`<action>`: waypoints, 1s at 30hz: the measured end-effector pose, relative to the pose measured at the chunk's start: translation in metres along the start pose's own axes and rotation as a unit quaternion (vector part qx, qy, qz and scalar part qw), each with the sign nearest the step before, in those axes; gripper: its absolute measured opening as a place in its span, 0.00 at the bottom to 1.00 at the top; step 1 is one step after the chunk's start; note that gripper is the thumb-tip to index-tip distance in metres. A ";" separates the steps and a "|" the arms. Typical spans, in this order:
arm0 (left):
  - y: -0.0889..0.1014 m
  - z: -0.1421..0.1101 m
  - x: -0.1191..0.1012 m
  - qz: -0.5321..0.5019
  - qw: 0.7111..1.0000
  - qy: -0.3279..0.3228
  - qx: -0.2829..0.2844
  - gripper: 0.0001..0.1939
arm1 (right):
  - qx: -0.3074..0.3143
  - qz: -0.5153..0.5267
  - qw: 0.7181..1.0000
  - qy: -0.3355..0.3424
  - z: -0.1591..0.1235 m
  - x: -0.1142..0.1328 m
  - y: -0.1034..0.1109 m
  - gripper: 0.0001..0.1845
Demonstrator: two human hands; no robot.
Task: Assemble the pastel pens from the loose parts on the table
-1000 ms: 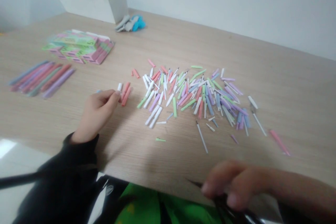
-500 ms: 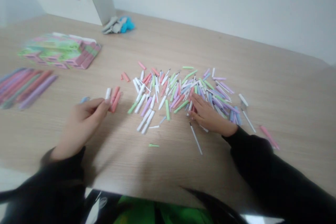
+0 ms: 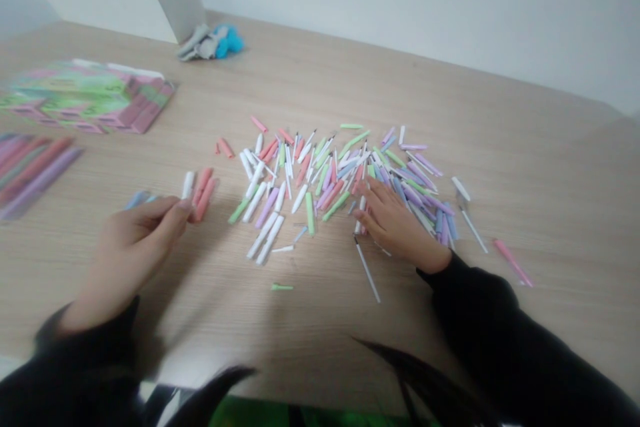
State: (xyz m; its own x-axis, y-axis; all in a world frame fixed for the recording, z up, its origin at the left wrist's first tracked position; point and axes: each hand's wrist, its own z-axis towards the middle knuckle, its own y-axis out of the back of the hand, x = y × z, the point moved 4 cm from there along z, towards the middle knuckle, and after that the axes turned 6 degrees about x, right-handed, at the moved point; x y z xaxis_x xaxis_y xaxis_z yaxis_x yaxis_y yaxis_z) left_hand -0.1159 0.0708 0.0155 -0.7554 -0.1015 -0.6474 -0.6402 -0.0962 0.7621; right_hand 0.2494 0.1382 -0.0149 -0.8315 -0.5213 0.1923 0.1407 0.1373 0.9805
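Note:
A loose pile of pastel and white pen parts (image 3: 330, 177) covers the middle of the wooden table (image 3: 450, 100). My right hand (image 3: 397, 223) rests on the pile's near right side, its fingertips among the pieces beside a white part (image 3: 361, 213). Left of the pile, my left hand (image 3: 135, 247) is curled, with its fingertips next to a white barrel (image 3: 188, 185) and two coral barrels (image 3: 203, 190). A small blue piece (image 3: 137, 199) shows just behind those fingers. I cannot see anything held in that hand.
A row of long pastel tubes (image 3: 35, 177) lies at the left edge. Behind it stands a stack of pink and green packets (image 3: 85, 97). Grey and blue cloth (image 3: 210, 43) lies by a white box (image 3: 100, 0) against the wall. Strands of hair (image 3: 425, 373) cross the view low down.
Over the last second my right hand moved from the table's near edge onto the pile. The whole scene has shifted left and slightly up in view as my head turned.

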 end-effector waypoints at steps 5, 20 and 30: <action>-0.002 0.002 0.003 -0.001 1.000 0.012 -0.004 0.17 | -0.013 -0.004 0.999 0.034 0.034 0.011 0.005 0.37; -0.001 -0.002 -0.005 -0.009 1.000 -0.014 -0.005 0.19 | -0.022 -0.005 0.999 0.027 0.047 -0.014 0.008 0.32; -0.001 -0.001 -0.004 0.000 1.000 -0.001 -0.006 0.19 | 0.054 -0.021 0.998 0.024 0.074 -0.029 -0.011 0.36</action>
State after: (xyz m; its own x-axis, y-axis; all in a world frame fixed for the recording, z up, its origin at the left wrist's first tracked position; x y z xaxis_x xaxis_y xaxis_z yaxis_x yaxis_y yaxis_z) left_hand -0.1127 0.0699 0.0174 -0.7562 -0.0986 -0.6468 -0.6381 -0.1079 0.7624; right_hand 0.2320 0.2140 -0.0345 -0.8086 -0.5675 0.1554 0.0451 0.2036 0.9780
